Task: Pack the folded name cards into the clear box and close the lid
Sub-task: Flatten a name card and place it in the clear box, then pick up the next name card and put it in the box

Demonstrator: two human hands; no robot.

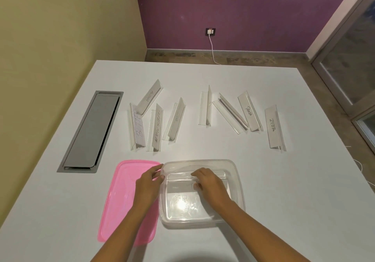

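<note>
Early packing: the right hand (210, 184) pinches one folded white name card (178, 188) in its fingers (195, 185) inside the clear plastic box (239, 182), the left hand (149, 182) gripping its rim; next, I judge, release and fetch another from the worktop (284, 190).

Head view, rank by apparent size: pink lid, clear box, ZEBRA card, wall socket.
1. pink lid and clear box: look alike, not ranked.
2. ZEBRA card.
3. wall socket: smallest, but also farthest from the camera.
</note>
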